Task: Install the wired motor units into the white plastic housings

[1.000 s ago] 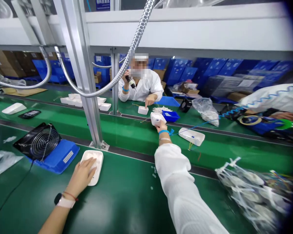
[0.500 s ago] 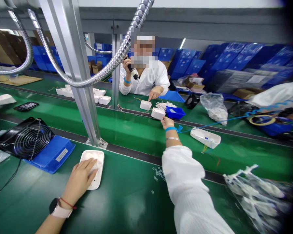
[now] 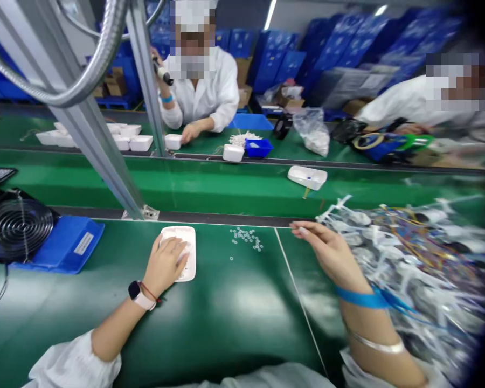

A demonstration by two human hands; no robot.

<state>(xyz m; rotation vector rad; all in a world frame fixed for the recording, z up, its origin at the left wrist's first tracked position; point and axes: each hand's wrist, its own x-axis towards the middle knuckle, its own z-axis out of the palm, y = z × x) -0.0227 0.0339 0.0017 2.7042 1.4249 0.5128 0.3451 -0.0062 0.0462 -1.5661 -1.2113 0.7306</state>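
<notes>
My left hand point(image 3: 165, 261) lies over a white plastic shell point(image 3: 191, 253) on the green bench. Its fingers reach over the left side into the shallow hollow, with the thumb at the lower part; the hand covers much of the inside. My right hand point(image 3: 325, 248) hovers over the bench to the right, thumb and fingertips pinched together. Whatever may be between those fingertips is too small to make out. Several small clear rings point(image 3: 246, 236) lie scattered between my hands. Beyond the belt, a white box-shaped housing point(image 3: 233, 153) sits beside a small blue bin point(image 3: 258, 147).
Bagged parts with wires point(image 3: 420, 258) crowd the right side. A black fan point(image 3: 20, 223) and blue tray point(image 3: 75, 242) occupy the left. A metal post point(image 3: 101, 156) rises near the belt, which carries a white shell point(image 3: 307, 177). Opposite, a co-worker point(image 3: 204, 91) holds a power screwdriver.
My right hand has drawn back from the white housing across the belt to my side of the bench. My left hand and its shell have shifted right, closer to the rings. The view has turned.
</notes>
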